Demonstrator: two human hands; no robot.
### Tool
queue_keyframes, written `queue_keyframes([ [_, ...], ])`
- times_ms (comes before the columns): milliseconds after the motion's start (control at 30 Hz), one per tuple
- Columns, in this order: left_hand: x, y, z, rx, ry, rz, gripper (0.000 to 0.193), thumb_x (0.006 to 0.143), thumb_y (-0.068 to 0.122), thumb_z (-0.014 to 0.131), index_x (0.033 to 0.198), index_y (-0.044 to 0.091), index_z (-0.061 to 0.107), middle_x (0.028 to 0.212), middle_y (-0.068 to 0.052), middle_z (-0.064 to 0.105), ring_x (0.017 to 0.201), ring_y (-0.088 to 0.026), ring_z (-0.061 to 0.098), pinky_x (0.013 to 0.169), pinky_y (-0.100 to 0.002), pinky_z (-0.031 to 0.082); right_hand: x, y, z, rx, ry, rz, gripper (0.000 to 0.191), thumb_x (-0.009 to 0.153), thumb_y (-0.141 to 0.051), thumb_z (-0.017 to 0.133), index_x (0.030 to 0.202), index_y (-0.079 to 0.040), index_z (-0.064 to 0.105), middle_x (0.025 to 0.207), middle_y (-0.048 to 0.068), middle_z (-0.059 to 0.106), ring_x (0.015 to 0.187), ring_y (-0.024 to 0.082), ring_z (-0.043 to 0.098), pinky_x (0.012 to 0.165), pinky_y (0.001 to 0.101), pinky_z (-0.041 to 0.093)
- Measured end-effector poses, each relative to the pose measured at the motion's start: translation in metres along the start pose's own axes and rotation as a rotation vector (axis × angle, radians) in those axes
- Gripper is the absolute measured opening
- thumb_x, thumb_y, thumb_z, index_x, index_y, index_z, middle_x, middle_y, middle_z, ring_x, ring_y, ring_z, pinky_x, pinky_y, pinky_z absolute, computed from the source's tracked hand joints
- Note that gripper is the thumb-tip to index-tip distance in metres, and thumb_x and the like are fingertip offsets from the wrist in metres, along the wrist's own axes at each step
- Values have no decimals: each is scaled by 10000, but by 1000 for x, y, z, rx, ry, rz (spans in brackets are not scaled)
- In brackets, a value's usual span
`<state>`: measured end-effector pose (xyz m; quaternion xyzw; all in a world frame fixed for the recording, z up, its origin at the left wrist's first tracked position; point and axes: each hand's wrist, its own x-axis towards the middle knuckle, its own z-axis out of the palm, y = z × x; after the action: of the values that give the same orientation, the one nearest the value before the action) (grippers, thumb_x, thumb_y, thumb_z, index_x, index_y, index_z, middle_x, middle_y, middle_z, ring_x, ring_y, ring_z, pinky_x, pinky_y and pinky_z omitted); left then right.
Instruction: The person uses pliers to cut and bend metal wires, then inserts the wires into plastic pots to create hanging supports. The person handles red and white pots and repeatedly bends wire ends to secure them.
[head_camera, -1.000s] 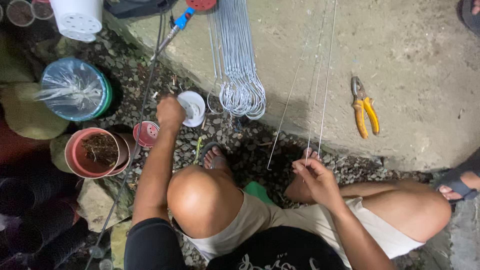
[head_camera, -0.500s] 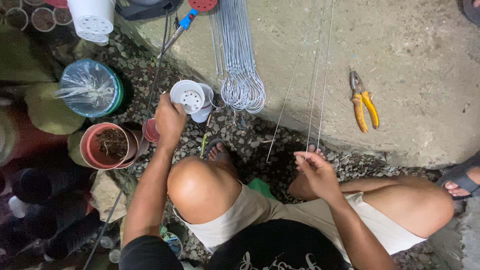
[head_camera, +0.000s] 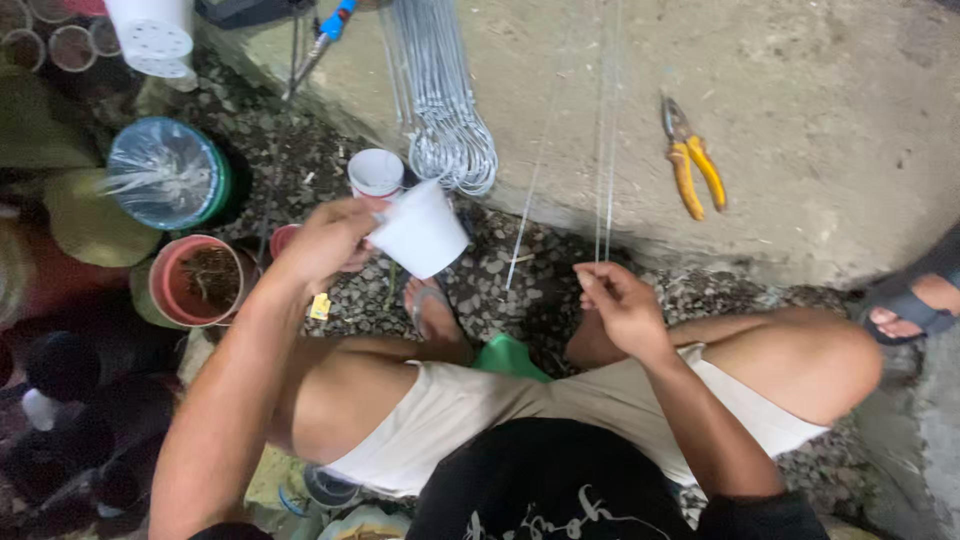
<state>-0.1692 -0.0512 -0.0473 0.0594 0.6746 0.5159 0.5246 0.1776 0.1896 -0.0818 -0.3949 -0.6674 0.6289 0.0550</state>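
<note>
Left hand (head_camera: 325, 240) is gripping a matt white plastic cup (head_camera: 420, 230); right hand (head_camera: 620, 305) is pinching thin, shiny metal wires (head_camera: 603, 150). Bundled wire loops (head_camera: 445, 110) are gleaming on rough grey concrete (head_camera: 820, 120). Pliers (head_camera: 690, 160) are showing dull metal jaws and glossy yellow plastic grips. Coarse gravel (head_camera: 520, 280) is lying below.

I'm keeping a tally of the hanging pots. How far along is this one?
Done-looking: a bundle of bent wire hangers lies on the concrete. In hand: the left hand holds a white pot; the right hand pinches thin wires. Left: no wire is on the pot yet.
</note>
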Motion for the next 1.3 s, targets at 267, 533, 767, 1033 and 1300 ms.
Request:
queue_keyframes([
  [267,60,-100,104,-806,-678,-396,305,1038,187,557,754,102,485,646,62,402,476,-28,332,414,-193,204,4,-11,-1,13,-32,-74,240,1017,-228,656,1129,-24,711,810,5,663,742,68,620,696,226,517],
  [533,38,-103,138,-249,-694,-236,173,957,117,585,1094,52,668,625,64,451,462,-23,312,406,-209,199,4,-33,-5,-70,-94,-241,218,1035,-235,641,1057,-18,639,894,8,700,818,46,618,719,230,513],
  [767,23,-63,139,-26,-724,-198,367,988,164,595,1314,34,701,691,76,550,494,-8,326,436,-190,220,-1,-58,16,81,-64,-459,197,1143,-230,551,1090,-42,580,990,9,659,927,55,591,838,241,497],
  [1033,33,-67,154,7,-811,-104,427,964,118,519,1366,68,653,932,54,714,641,6,516,522,-159,367,-11,-77,28,-184,184,-456,297,1080,-239,618,870,-33,580,624,-16,530,584,31,430,487,281,358],
  [1300,-13,-59,174,174,-17,483,311,1142,242,513,1214,2,696,1006,-47,656,947,-154,589,867,-315,470,-8,-84,28,-374,203,-520,280,1046,-215,643,844,-29,583,524,64,526,443,102,464,455,331,362],
])
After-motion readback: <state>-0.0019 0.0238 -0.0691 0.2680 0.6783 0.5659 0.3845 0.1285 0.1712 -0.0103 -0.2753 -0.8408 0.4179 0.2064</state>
